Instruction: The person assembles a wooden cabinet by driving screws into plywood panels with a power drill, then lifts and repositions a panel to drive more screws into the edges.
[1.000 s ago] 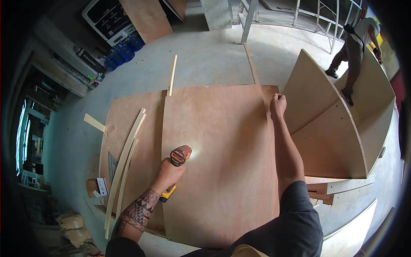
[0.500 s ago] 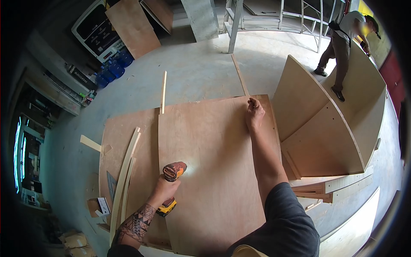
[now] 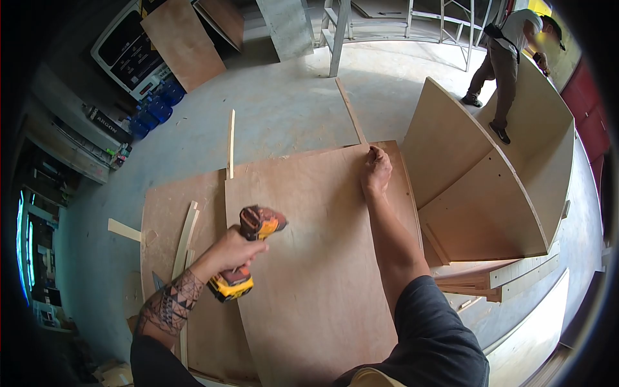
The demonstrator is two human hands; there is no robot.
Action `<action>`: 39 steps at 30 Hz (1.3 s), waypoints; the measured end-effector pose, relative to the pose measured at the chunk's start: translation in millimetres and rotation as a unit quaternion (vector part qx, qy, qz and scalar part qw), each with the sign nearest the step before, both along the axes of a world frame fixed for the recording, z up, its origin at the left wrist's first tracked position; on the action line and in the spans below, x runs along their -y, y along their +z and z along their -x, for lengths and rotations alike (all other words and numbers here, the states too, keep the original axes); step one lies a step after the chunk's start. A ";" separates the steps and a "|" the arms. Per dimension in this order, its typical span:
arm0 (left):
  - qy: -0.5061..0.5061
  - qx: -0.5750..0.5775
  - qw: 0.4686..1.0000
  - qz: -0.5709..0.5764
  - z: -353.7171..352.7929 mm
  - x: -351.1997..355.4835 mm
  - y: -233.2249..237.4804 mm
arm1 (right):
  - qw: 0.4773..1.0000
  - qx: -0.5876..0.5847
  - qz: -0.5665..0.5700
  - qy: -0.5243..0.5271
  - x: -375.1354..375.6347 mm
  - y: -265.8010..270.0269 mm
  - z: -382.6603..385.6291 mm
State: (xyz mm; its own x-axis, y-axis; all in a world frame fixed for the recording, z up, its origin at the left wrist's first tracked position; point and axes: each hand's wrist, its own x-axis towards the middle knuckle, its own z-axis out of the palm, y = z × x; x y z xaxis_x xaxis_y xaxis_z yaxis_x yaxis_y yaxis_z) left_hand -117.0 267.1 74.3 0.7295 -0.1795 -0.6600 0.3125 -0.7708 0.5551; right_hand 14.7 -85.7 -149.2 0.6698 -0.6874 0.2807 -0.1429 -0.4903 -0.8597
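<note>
My left hand (image 3: 235, 250) is wrapped round the handle of a red and yellow cordless drill (image 3: 261, 222), held above a plywood sheet (image 3: 309, 284). The drill's nose points to the right. At the sheet's far right corner, my right hand (image 3: 378, 169) is closed by the end of a thin wooden strip (image 3: 351, 111); what its fingers pinch is too small to make out. Another light strip (image 3: 231, 143) sticks out past the sheet's far left corner. Beneath the sheet lies a wider plywood panel (image 3: 187, 193), with long curved strips (image 3: 185, 238) on its left part.
A curved plywood box (image 3: 480, 200) stands at the right, where another person (image 3: 506, 61) bends over it with a tool. Ladders (image 3: 336, 42) stand at the back. Blue water bottles (image 3: 155, 109) and a cylinder (image 3: 106, 122) are at the back left. Boards lie at the lower right.
My left hand has raised the drill up from the sheet and its lamp spot no longer shows. My right hand stays at the corner. The whole view has shifted slightly.
</note>
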 end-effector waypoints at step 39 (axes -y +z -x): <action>-0.096 0.055 0.994 0.009 -182.2 244.8 -23.6 | 0.998 -0.067 -0.014 0.002 -12.5 32.4 5.3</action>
